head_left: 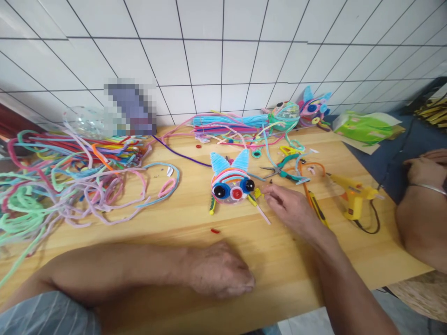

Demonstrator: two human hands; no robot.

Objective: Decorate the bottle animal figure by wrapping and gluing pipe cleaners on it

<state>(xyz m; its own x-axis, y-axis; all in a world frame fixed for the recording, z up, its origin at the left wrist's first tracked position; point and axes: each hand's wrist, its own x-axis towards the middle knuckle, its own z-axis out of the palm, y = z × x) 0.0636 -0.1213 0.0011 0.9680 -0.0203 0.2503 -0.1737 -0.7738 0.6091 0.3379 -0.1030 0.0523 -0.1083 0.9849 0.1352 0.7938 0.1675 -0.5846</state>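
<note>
A small pipe-cleaner animal figure [231,181] with blue ears, striped head, two dark button eyes and a red nose stands mid-table. My right hand [291,208] reaches toward its right side, fingertips pinching near a small yellow piece [257,192] beside the figure; what it holds is too small to tell. A thin pink stick [263,215] lies under that hand. My left hand [220,272] rests on the wooden table [167,223] near the front edge, fingers curled loosely, holding nothing.
A big tangle of coloured pipe cleaners [70,172] covers the left. More bundles [230,125] and two finished figures [307,109] sit by the tiled wall. Pliers [282,172], a yellow glue gun [352,195] and a green pack [363,128] lie right. Another person's arm [422,204] is at the far right.
</note>
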